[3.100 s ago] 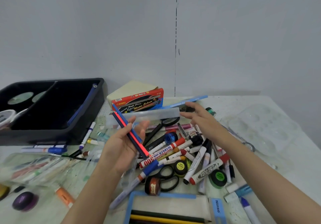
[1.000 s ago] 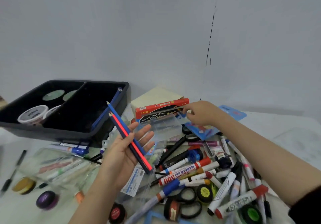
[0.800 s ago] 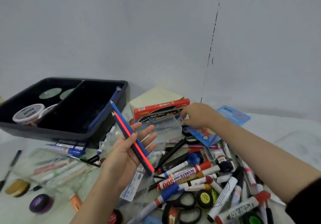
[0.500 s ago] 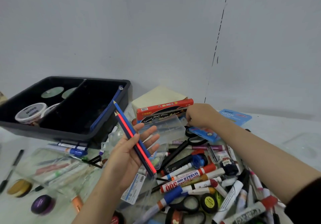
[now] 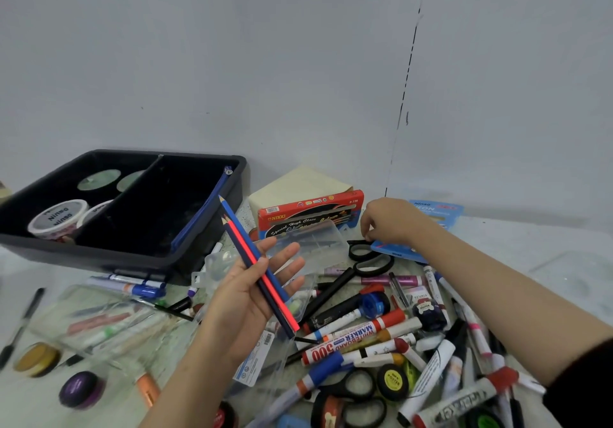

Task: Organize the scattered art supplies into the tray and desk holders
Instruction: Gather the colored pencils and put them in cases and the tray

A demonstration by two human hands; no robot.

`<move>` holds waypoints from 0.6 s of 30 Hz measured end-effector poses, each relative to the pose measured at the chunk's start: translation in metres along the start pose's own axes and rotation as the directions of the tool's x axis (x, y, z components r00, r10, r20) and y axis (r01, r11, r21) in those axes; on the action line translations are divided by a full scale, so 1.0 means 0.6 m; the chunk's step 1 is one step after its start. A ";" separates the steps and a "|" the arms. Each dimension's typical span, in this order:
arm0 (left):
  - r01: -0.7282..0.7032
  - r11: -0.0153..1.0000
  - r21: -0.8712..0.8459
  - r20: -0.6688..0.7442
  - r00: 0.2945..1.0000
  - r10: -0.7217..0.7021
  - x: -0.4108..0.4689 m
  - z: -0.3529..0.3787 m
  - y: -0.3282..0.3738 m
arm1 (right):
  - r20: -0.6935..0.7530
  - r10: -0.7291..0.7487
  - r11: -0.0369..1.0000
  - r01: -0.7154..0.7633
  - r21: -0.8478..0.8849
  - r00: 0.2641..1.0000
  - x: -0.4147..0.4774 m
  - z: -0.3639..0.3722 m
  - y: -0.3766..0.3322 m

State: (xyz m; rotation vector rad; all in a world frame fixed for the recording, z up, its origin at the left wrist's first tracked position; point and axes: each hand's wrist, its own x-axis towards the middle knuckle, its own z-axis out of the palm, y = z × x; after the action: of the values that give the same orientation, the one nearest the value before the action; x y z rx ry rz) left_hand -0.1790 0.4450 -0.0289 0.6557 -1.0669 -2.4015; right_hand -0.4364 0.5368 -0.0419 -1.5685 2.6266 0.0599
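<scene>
My left hand (image 5: pixel 252 295) is raised palm-up over the table, its thumb pinning red and blue coloured pencils (image 5: pixel 245 245) across the palm, tips pointing toward the black two-part tray (image 5: pixel 99 256). My right hand (image 5: pixel 388 222) reaches to the back, fingers curled down at the edge of a blue packet (image 5: pixel 398 250) beside black scissors (image 5: pixel 368 261). What those fingers hold is hidden. A clear plastic case (image 5: pixel 308 238) lies between the two hands. A pile of markers (image 5: pixel 365 334) covers the table to the right.
The tray's left part holds white paint tubs (image 5: pixel 56 218), and a blue pen (image 5: pixel 199 215) leans in its right part. A red Nikki box (image 5: pixel 308 215) stands behind the case. On the left lie a clear pouch (image 5: pixel 99 324), purple pot (image 5: pixel 81 389), gold pot (image 5: pixel 36 359) and black pen (image 5: pixel 20 328).
Three seconds ago my right hand held the clear case up; it now lies on the table and the hand has moved to the blue packet. My left hand keeps the pencils.
</scene>
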 end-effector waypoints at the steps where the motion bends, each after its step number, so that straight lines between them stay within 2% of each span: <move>1: -0.001 1.000 0.001 -0.001 1.000 0.001 -0.001 -0.001 0.000 | 0.004 -0.005 1.000 0.005 0.006 1.000 0.000 -0.001 0.000; 14: 0.005 1.000 -0.006 -0.005 1.000 -0.005 0.005 0.005 -0.002 | 0.036 -0.023 0.997 0.025 -0.076 0.999 0.005 -0.001 -0.011; 18: 0.006 1.000 -0.007 -0.005 1.000 -0.006 0.006 0.007 -0.001 | -0.004 -0.057 0.996 0.056 -0.066 0.998 0.002 -0.001 -0.010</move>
State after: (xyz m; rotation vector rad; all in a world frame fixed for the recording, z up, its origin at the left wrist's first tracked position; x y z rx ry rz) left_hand -0.1843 0.4457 -0.0280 0.6629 -1.0561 -2.4059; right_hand -0.4318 0.5326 -0.0413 -1.6652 2.6085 0.1398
